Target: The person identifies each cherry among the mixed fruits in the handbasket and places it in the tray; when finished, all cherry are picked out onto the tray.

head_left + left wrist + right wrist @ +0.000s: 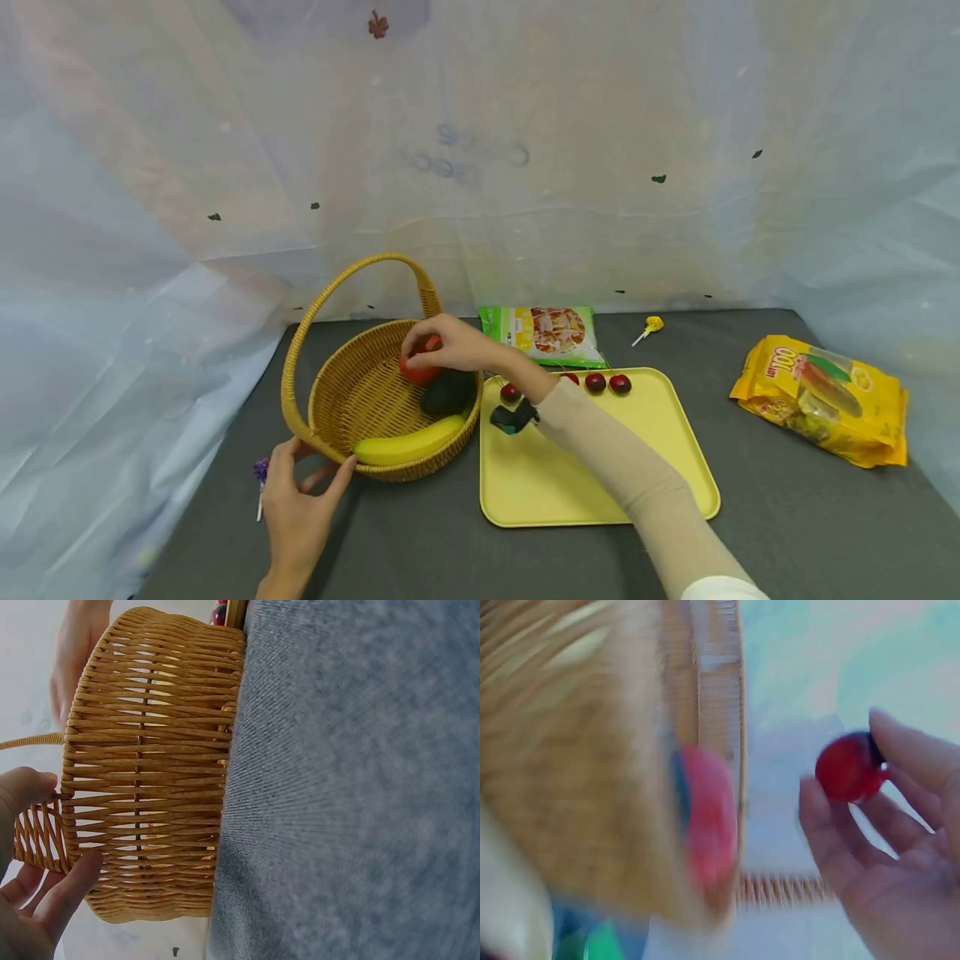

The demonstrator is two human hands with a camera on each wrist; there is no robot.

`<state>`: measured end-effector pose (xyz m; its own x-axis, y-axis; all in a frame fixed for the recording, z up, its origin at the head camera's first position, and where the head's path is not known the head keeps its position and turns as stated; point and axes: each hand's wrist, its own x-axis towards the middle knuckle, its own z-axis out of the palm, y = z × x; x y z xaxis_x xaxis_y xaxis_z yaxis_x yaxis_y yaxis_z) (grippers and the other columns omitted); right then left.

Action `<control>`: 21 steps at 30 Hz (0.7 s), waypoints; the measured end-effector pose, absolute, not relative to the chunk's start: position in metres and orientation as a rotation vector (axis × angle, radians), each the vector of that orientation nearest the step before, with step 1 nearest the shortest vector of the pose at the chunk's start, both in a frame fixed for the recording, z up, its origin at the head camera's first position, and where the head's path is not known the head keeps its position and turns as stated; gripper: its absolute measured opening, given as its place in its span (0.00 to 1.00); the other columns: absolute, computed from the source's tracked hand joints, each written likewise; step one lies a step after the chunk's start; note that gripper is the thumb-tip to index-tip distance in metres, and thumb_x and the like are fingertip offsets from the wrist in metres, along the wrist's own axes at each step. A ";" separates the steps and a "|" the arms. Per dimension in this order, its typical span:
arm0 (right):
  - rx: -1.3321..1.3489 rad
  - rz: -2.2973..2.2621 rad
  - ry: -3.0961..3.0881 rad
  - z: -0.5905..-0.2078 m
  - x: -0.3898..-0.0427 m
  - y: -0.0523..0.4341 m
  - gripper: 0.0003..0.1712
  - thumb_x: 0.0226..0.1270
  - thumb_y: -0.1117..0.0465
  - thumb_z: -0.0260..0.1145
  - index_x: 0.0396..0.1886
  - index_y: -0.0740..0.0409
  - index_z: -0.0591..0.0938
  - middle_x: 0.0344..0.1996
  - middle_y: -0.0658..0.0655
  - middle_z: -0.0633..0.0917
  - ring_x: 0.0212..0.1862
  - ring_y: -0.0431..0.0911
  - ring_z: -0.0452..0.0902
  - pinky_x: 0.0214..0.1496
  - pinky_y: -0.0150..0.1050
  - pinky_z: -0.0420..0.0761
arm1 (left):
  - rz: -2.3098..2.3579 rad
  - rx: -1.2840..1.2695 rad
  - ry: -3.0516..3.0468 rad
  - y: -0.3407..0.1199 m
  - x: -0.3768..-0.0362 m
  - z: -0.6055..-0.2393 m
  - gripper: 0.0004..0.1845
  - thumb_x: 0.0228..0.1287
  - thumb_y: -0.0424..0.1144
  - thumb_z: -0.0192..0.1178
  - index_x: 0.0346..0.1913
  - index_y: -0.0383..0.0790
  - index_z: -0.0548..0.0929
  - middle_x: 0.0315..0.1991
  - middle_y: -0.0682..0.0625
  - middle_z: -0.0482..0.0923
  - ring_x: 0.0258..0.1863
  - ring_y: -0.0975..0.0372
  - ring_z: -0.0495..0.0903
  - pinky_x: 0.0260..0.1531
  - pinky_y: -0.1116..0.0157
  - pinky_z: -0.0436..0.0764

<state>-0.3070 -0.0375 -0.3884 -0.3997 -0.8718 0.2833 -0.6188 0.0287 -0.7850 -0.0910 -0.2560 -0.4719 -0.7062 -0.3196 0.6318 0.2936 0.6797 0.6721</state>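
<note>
A wicker basket (390, 475) with a tall arched handle holds a banana (408, 446), a dark avocado-like fruit (447, 393) and a red fruit (417, 373). My left hand (300, 500) grips the near-left rim where the handle joins; thumb and fingers straddle that spot in the left wrist view. Over the basket's far right side, my right hand (457, 343) pinches a small, dark red cherry (851, 766) between thumb and fingers. In the right wrist view the cherry is above the rim, apart from the red fruit (711, 814) inside.
Right of the basket lies a yellow tray (570, 492) with several cherries (595, 383) along its far edge; my right forearm crosses it. Behind are a green-white food packet (551, 331) and a yellow lollipop (654, 323). A yellow snack bag (825, 400) lies far right, a purple lollipop (260, 471) left.
</note>
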 end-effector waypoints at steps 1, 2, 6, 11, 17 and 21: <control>-1.520 -1.340 2.084 -0.389 -0.306 -0.023 0.11 0.70 0.65 0.67 0.49 0.66 0.84 0.45 0.58 0.84 0.46 0.45 0.78 0.50 0.41 0.84 | -1.020 0.017 -2.122 -0.256 -0.091 -0.472 0.33 0.43 0.20 0.77 0.56 0.26 0.77 0.44 0.50 0.73 0.46 0.70 0.73 0.33 0.79 0.84; -1.510 -1.370 2.129 -0.389 -0.304 -0.008 0.11 0.70 0.66 0.68 0.50 0.65 0.84 0.46 0.59 0.84 0.47 0.45 0.77 0.49 0.41 0.84 | -1.017 0.018 -2.123 -0.256 -0.092 -0.473 0.33 0.43 0.20 0.77 0.56 0.26 0.77 0.44 0.49 0.73 0.46 0.69 0.73 0.33 0.79 0.84; -1.479 -1.453 2.296 -0.398 -0.298 0.050 0.14 0.67 0.70 0.69 0.51 0.62 0.84 0.51 0.60 0.82 0.50 0.50 0.74 0.49 0.47 0.82 | -1.017 0.014 -2.118 -0.255 -0.094 -0.473 0.32 0.42 0.19 0.78 0.55 0.26 0.77 0.44 0.46 0.73 0.46 0.68 0.73 0.33 0.80 0.84; -1.252 -1.568 2.378 -0.416 -0.288 0.118 0.19 0.67 0.72 0.68 0.57 0.69 0.80 0.56 0.63 0.76 0.57 0.57 0.73 0.56 0.48 0.83 | -1.025 0.008 -2.116 -0.253 -0.094 -0.473 0.33 0.41 0.18 0.78 0.55 0.27 0.77 0.45 0.48 0.73 0.46 0.70 0.72 0.33 0.80 0.84; -0.977 -1.658 2.414 -0.432 -0.282 0.184 0.20 0.69 0.71 0.66 0.59 0.71 0.78 0.56 0.69 0.75 0.56 0.58 0.77 0.50 0.32 0.86 | -1.010 0.008 -2.117 -0.254 -0.093 -0.472 0.32 0.41 0.20 0.78 0.54 0.27 0.78 0.44 0.47 0.73 0.46 0.70 0.73 0.32 0.80 0.84; -0.897 -1.641 2.511 -0.441 -0.282 0.214 0.17 0.66 0.71 0.69 0.54 0.68 0.81 0.49 0.67 0.75 0.49 0.55 0.79 0.48 0.27 0.85 | -1.005 0.011 -2.111 -0.254 -0.093 -0.472 0.33 0.41 0.19 0.78 0.54 0.27 0.78 0.44 0.44 0.74 0.46 0.70 0.73 0.32 0.81 0.83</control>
